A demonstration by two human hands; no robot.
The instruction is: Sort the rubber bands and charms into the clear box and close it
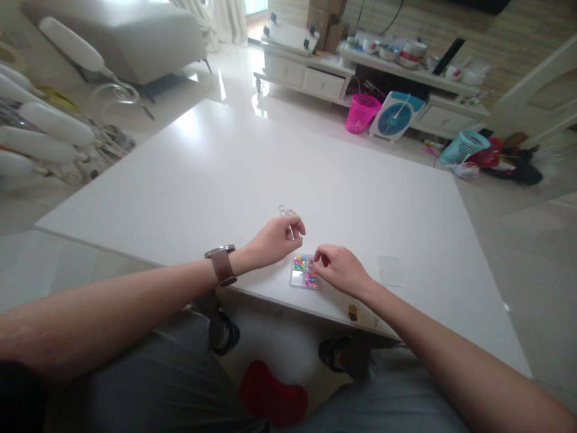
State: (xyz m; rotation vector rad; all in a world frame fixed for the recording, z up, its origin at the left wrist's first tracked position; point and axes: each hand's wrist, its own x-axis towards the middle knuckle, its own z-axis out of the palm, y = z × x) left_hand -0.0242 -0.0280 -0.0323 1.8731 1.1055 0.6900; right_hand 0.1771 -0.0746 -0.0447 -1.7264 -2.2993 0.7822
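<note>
White table (360,174), divided bead box (297,277), rings (282,209), clear panel (391,271)

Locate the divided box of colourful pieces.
Just below centre in the head view, the divided box lies on the white table, right hand at its right side, left hand just beyond.

Cabinet (322,84): white, bowls (412,54) and boxes (319,23) on top.
Floor (234,75): pink basket (362,113), blue fan (394,117) just beside it, teal basket (464,146) farther right.
Red bundle (493,151): next to the teal basket.
Left: white chairs (58,123), pale sofa (153,42) beyond.
Curtain (229,21): behind the sofa.
</note>
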